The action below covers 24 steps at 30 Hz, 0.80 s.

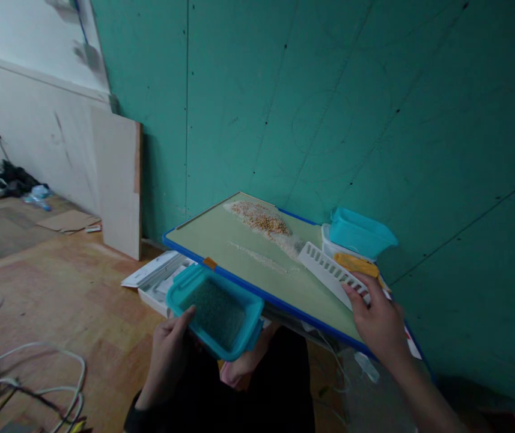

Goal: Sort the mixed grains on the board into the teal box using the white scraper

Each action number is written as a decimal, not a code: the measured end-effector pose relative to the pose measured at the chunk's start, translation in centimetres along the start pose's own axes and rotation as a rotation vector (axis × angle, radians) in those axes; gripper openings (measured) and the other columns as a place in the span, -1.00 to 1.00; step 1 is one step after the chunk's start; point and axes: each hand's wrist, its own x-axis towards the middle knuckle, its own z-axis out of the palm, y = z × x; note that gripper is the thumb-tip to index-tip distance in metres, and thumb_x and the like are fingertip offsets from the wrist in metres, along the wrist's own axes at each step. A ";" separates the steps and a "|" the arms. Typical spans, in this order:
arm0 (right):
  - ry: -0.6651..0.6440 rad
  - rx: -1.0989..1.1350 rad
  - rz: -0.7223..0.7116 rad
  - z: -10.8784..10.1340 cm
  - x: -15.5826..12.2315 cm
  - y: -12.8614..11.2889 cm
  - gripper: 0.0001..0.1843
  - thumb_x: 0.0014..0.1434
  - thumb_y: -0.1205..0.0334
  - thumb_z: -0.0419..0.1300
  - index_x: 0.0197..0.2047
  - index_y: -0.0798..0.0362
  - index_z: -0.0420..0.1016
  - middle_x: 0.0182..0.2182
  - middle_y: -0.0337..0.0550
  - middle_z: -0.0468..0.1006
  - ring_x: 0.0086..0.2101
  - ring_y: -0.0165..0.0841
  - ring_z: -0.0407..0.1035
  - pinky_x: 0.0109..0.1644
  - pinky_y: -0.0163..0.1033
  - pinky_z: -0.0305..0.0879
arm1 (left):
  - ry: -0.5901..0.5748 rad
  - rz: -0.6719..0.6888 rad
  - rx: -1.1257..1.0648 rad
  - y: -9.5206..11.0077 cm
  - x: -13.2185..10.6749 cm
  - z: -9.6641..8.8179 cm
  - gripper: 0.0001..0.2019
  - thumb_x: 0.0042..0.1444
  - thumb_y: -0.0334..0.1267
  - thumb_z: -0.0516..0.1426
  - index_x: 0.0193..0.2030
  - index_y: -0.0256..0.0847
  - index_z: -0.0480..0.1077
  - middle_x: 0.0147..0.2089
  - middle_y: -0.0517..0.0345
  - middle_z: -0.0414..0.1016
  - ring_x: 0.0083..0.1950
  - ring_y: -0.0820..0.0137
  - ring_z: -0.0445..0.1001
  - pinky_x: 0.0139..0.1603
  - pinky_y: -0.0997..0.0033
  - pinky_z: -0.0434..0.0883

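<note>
My left hand (167,346) grips the near-left rim of a turquoise plastic tub (252,300), thumb over the edge. The tub is held just below the table's front edge, and its bottom looks dark and grainy; whether that is mesh or contents I cannot tell. In my right hand (380,322) is a white slotted plastic strip (327,272), its far end down by the grain. A long heap of mixed grain (264,222), yellowish kernels among paler, finer bits, lies on the pale green tabletop (212,231). A thin line of pale grains (259,258) runs in front of the heap.
At the table's back right stand another turquoise tub (360,231), a white container (329,243) and a yellow-orange item (356,263). A green wall (329,108) rises behind. An open white box (153,291) sits below left; cables (77,361) lie on the floor.
</note>
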 end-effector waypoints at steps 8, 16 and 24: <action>-0.039 -0.083 -0.099 1.1 -2.0 -1.3 -0.73 0.44 0.14 0.06 -0.01 -0.02 0.57 -0.32 -0.08 0.74 -0.57 -0.20 0.55 -0.50 -0.20 0.34 | 0.024 -0.059 -0.019 -0.3 -0.7 -0.3 -0.44 0.00 0.18 0.36 -0.79 -0.13 0.38 -0.77 0.19 0.35 -0.73 0.41 0.29 -0.67 0.42 0.26; -0.035 -0.045 -0.264 3.0 -2.0 -5.7 -0.73 0.48 0.24 0.02 0.03 -0.02 0.54 -0.28 -0.11 0.75 -0.58 -0.28 0.55 -0.45 -0.24 0.29 | 0.064 -0.038 -0.066 -0.9 -1.0 0.4 -0.46 0.02 0.15 0.34 -0.78 -0.12 0.37 -0.77 0.18 0.35 -0.71 0.42 0.28 -0.65 0.42 0.26; -0.103 0.072 -0.274 5.3 -0.7 -9.2 -0.70 0.46 0.29 0.00 0.09 0.00 0.51 -0.25 -0.08 0.74 -0.48 -0.26 0.60 -0.41 -0.25 0.32 | 0.046 -0.004 -0.090 -0.5 -0.2 0.8 -0.48 0.04 0.11 0.33 -0.77 -0.14 0.38 -0.76 0.18 0.37 -0.72 0.41 0.30 -0.66 0.42 0.27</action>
